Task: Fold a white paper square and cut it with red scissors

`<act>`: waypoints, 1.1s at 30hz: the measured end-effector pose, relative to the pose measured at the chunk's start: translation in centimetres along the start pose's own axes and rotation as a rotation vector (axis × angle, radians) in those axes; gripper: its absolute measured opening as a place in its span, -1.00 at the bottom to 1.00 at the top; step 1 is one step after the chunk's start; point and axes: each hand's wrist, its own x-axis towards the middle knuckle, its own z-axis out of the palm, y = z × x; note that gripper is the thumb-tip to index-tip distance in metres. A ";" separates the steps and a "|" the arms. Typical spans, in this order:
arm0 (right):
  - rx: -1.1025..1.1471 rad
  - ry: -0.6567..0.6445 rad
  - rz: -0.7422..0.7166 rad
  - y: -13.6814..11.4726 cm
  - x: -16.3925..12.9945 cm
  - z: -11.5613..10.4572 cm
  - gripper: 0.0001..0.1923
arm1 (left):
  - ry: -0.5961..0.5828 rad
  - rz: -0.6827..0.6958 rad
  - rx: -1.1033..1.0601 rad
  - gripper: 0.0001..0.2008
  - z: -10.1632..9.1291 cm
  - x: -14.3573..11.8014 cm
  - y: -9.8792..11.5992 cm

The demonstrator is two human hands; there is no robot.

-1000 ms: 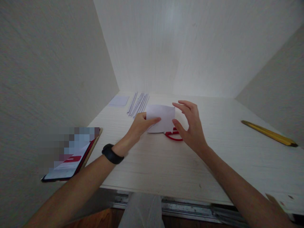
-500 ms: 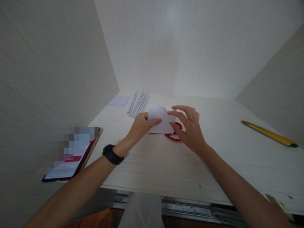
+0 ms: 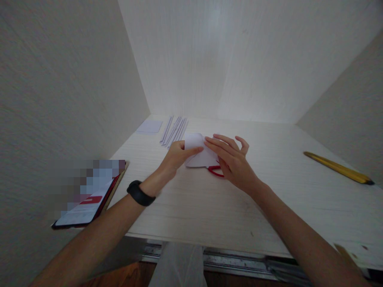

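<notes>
A small white sheet of paper (image 3: 194,159) is held in my left hand (image 3: 177,157), its thumb pressed on the top face. The far side of the sheet curls over. At its right part, my right hand (image 3: 231,157) lies with its fingers along the paper, the little finger raised. The right thumb is mostly hidden, and the paper appears gripped between it and the fingers. Under the sheet and right hand sits a pair of scissors, its red handles (image 3: 214,171) partly showing and the blades covered.
Several folded paper strips (image 3: 175,130) lie behind my left hand, beside a flat white paper piece (image 3: 150,126). At left is a phone-like device (image 3: 85,211), partly blurred out. A yellow box cutter-like tool (image 3: 338,167) lies at right. Walls enclose the white table (image 3: 194,211).
My right hand has shifted slightly left, and its fingers have closed in on the paper. The sheet now curls more, and the scissor handles look partly covered by the hand.
</notes>
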 end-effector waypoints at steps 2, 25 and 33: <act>-0.004 -0.014 -0.004 0.1 0.0 0.0 -0.35 | 0.005 0.001 -0.003 -0.64 0.1 0.0 0.1; 0.339 0.229 0.264 0.6 0.5 -0.1 -0.57 | -0.006 -0.041 -0.129 -0.59 -0.4 0.1 -0.1; 0.804 0.062 0.335 0.6 0.5 0.5 -0.82 | 0.001 -0.059 -0.163 -0.61 -0.1 0.1 -0.3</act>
